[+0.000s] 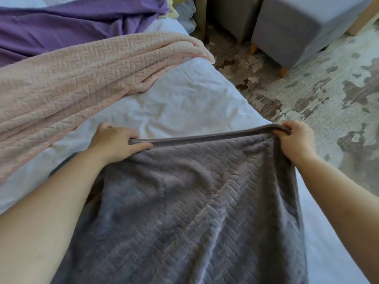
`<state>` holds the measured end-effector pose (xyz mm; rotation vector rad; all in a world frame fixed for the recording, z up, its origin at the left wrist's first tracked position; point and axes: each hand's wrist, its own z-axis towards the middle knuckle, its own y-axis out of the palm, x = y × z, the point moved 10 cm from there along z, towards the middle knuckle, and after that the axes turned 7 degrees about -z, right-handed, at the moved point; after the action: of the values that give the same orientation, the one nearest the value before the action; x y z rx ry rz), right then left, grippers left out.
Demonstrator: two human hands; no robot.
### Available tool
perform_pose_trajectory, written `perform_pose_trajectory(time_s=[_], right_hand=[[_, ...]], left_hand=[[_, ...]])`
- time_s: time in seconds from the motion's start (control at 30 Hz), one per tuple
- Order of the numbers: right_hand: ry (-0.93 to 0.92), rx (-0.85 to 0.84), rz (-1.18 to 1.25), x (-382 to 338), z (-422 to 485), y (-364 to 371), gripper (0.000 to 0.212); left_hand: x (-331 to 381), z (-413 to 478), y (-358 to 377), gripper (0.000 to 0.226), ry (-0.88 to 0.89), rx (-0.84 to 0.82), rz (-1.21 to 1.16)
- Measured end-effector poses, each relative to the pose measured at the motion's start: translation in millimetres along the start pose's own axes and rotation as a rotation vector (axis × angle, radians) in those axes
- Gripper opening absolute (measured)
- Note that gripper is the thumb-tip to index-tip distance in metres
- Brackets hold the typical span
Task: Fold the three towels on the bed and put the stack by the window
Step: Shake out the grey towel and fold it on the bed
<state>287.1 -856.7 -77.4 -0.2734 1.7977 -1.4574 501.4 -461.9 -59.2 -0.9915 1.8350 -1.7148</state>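
Observation:
A grey towel (184, 201) with a herringbone weave lies spread over the near part of the white bed (184, 99). My left hand (114, 140) grips its far edge at the left corner. My right hand (295, 140) grips the same edge at the right corner, lifted slightly off the sheet. A pink towel (78, 83) lies loosely bunched across the bed beyond my left hand. A purple towel (61, 27) lies crumpled at the far left of the bed.
The bed's right edge drops to a patterned grey and cream rug (328, 95). Two grey upholstered stools (287, 31) on wooden legs stand on the floor at the top right. A pale yellow cloth (173, 11) shows behind the purple towel.

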Motion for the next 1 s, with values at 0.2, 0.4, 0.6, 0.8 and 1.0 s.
perform_pose_trajectory(time_s=[0.2, 0.4, 0.6, 0.8, 1.0], right_hand=[[0.105, -0.09, -0.321, 1, -13, 22, 0.04], [-0.427, -0.083, -0.23, -145, -69, 66, 0.031], [-0.73, -0.342, -0.15, -245, -126, 137, 0.043], [-0.667, -0.332, -0.412, -239, -123, 161, 0.025], [-0.428, -0.319, -0.303, -217, -97, 151, 0.015]], left_hand=[[-99, -45, 23, 0.047, -0.23, -0.191, 0.157], [-75, -37, 2, 0.045, -0.228, 0.103, -0.295], [-38, -47, 7, 0.05, 0.104, -0.194, 0.007], [-97, -67, -4, 0.048, 0.033, -0.235, 0.408], [-147, -77, -31, 0.046, -0.296, -0.043, -0.962]])
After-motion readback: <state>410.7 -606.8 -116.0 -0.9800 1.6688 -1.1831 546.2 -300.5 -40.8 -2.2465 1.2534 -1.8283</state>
